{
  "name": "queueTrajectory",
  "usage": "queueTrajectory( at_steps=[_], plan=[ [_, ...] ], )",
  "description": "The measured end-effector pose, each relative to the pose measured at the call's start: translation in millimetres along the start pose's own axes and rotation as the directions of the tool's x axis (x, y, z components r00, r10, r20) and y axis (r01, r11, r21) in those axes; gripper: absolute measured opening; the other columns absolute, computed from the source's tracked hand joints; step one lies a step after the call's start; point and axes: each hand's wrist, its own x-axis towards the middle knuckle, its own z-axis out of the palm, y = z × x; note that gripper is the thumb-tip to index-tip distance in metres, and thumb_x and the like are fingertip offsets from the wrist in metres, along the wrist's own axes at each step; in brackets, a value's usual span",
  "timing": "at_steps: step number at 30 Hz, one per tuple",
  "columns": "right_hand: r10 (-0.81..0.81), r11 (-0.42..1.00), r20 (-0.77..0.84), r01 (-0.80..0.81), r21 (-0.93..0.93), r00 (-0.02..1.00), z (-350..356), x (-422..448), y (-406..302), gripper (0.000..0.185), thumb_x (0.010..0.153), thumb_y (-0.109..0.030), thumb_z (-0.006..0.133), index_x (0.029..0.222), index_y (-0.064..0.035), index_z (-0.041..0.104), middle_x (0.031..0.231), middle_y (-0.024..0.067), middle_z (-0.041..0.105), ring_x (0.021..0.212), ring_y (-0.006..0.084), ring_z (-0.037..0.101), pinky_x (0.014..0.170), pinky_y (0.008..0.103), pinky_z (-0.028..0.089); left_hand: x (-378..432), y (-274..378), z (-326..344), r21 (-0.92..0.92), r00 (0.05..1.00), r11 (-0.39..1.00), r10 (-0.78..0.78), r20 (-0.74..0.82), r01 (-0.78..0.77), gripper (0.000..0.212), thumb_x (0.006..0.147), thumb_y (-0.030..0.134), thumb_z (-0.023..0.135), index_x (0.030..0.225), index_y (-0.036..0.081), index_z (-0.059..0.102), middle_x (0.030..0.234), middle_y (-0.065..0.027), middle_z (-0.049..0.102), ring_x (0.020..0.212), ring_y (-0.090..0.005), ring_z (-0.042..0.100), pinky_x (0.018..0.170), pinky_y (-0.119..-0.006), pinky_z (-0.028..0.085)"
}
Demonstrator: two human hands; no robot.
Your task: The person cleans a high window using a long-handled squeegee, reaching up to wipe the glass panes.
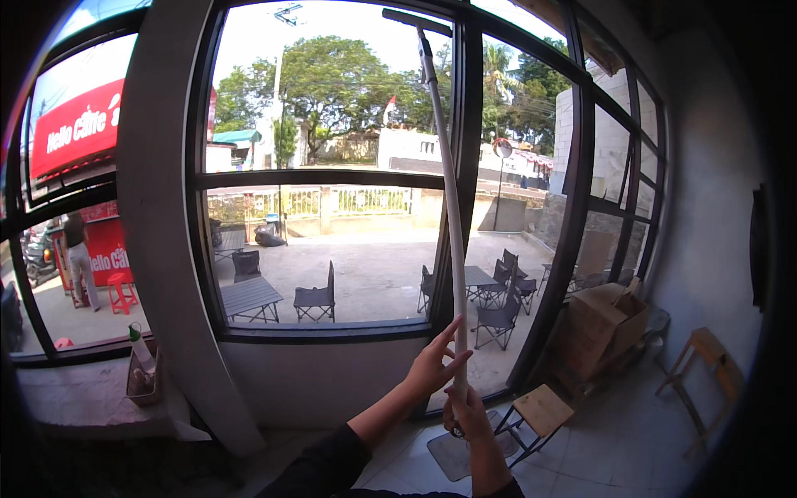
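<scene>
A window squeegee on a long pale pole (449, 187) rises in front of a dark-framed window. Its dark squeegee head (398, 17) is at the top of the large upper pane (336, 81), close to the vertical frame; whether the blade touches the glass I cannot tell. My right hand (470, 411) is wrapped around the pole near its lower end. Higher up, my left hand (429, 367) holds the pole loosely, its index finger stretched along it and its thumb across the front.
A wooden-seated stool (540, 408) stands close to my right hand. Beyond it are an open cardboard box (598, 330) and a wooden chair (716, 361). On the left ledge, a wire basket (142, 380) holds a green-capped bottle (141, 350). Folding chairs (316, 295) and tables stand outside.
</scene>
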Motion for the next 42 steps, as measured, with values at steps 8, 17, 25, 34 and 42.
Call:
queueTrajectory(
  at_steps=[8, 17, 25, 34, 42],
  plan=[
    [0.079, 0.986, -0.046, -0.084, -0.142, 0.996, -31, 4, 28, 0.022, 0.084, -0.021, 0.055, 0.083, -0.0029, 0.043, 0.05, 0.0018, 0.043, 0.035, 0.0091, 0.039, 0.035, 0.0243, 0.033, 1, -31, 19, 0.074, 0.989, 0.993, 0.077, 0.129, -0.087, 0.059, 0.081, 0.028, 0.058, 0.133, 0.026, 0.029, 0.101, -0.0151, 0.057, 0.081, -0.0233, 0.057, 0.067, -0.033, 0.048],
    [0.375, 0.875, -0.193, -0.415, -0.25, 0.907, -67, -86, 118, 0.022, 0.079, -0.022, 0.061, 0.074, -0.0024, 0.051, 0.052, 0.0035, 0.049, 0.04, 0.012, 0.048, 0.038, 0.0267, 0.038, -104, -52, 60, 0.078, 0.92, 0.994, -0.098, 0.379, 0.074, 0.059, 0.078, 0.031, 0.062, 0.128, 0.021, 0.032, 0.093, -0.0152, 0.059, 0.085, -0.0274, 0.06, 0.073, -0.037, 0.049],
    [0.214, 0.795, -0.191, -0.284, -0.536, 0.958, -114, -208, 233, 0.039, 0.08, -0.041, 0.058, 0.079, -0.0024, 0.057, 0.054, 0.0063, 0.054, 0.047, 0.021, 0.048, 0.046, 0.0349, 0.038, -212, -42, 98, 0.197, 0.745, 0.968, -0.246, 0.621, 0.155, 0.06, 0.081, 0.04, 0.056, 0.131, 0.028, 0.025, 0.098, -0.0147, 0.059, 0.085, -0.0284, 0.061, 0.075, -0.037, 0.049],
    [0.15, 0.763, -0.293, -0.299, -0.573, 0.944, -103, -238, 216, 0.031, 0.08, -0.032, 0.057, 0.073, -0.0026, 0.055, 0.053, 0.0021, 0.048, 0.048, 0.0168, 0.044, 0.046, 0.0324, 0.036, -233, -36, 108, 0.25, 0.685, 0.966, -0.223, 0.694, 0.061, 0.055, 0.081, 0.041, 0.054, 0.128, 0.025, 0.03, 0.099, -0.0048, 0.06, 0.085, -0.019, 0.06, 0.071, -0.037, 0.04],
    [0.052, 0.779, -0.317, -0.237, -0.581, 0.947, -96, -207, 211, 0.025, 0.081, -0.024, 0.056, 0.068, -0.0028, 0.054, 0.051, -0.0016, 0.043, 0.049, 0.013, 0.04, 0.045, 0.0303, 0.034, -210, -58, 105, 0.151, 0.76, 0.988, -0.126, 0.638, 0.037, 0.053, 0.081, 0.036, 0.057, 0.126, 0.024, 0.033, 0.099, -0.0102, 0.06, 0.08, -0.0248, 0.061, 0.067, -0.036, 0.049]
  ],
)
